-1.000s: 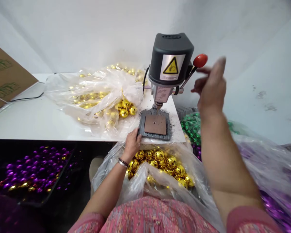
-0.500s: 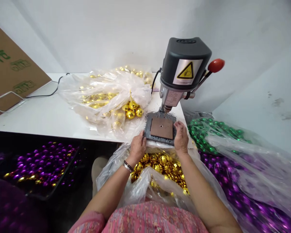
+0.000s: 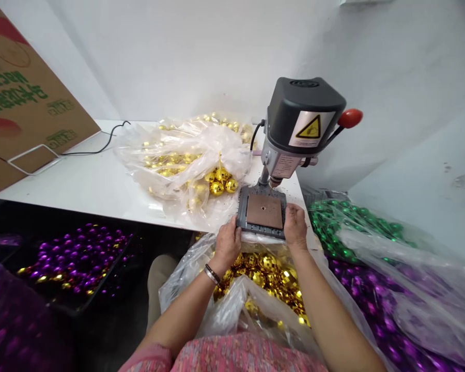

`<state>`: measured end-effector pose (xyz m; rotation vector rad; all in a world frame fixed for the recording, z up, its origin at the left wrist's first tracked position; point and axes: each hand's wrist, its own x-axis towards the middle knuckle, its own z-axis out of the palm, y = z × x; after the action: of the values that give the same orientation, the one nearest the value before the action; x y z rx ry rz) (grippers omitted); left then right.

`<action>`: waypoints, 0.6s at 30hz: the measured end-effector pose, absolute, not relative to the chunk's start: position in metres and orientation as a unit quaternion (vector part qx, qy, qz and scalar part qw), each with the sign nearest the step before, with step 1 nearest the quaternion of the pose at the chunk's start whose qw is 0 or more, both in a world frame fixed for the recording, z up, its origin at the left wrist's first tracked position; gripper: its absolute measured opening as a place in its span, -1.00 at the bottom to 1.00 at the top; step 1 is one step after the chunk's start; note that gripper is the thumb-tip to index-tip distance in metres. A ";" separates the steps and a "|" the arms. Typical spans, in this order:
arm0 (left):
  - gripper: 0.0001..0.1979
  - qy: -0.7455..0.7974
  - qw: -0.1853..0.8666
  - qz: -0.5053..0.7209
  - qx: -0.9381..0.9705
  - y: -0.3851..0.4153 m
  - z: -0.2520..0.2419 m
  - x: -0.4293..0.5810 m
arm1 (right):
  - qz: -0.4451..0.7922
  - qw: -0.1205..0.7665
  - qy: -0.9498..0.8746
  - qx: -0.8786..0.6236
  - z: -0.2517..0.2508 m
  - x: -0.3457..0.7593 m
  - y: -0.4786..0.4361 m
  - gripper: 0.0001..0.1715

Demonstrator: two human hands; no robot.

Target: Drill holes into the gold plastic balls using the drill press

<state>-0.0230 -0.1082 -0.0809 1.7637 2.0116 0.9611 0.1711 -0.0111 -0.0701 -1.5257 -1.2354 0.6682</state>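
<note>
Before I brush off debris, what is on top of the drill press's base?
A brown plate with a hole lies there, dark specks around it; a post behind. The plate hides anything beneath; left hand and right hand cover some edge.

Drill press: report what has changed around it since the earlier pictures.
The right hand, up beside the red knob a second ago, has come down and now holds the right edge of the base of the drill press. The view has shifted, so I cannot tell whether the drill press moved slightly. The left hand stays at the base's left front corner; the knob stays raised.
</note>
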 end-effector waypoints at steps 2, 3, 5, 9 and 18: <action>-0.56 0.691 0.154 0.332 0.623 -0.107 -0.076 -0.027 | 0.284 0.499 -0.505 -0.644 -0.066 0.168 -0.012 -0.01; -0.59 0.688 0.149 0.338 0.625 -0.105 -0.071 -0.031 | 0.288 0.496 -0.502 -0.647 -0.065 0.167 -0.013 0.00; -0.63 0.689 0.117 0.359 0.619 -0.095 -0.055 -0.042 | 0.294 0.492 -0.501 -0.648 -0.062 0.164 -0.013 0.01; -0.61 0.737 0.038 0.333 0.587 -0.053 -0.015 -0.075 | 0.302 0.499 -0.496 -0.643 -0.059 0.162 -0.016 0.05; -0.47 0.761 0.052 0.124 0.635 0.004 -0.002 -0.102 | 0.296 0.539 -0.482 -0.625 -0.062 0.162 -0.020 -0.07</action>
<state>-0.1023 0.0041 -0.0020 1.9310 2.3131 0.3775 0.1622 -0.0197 -0.0617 -1.4855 -1.1459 0.7038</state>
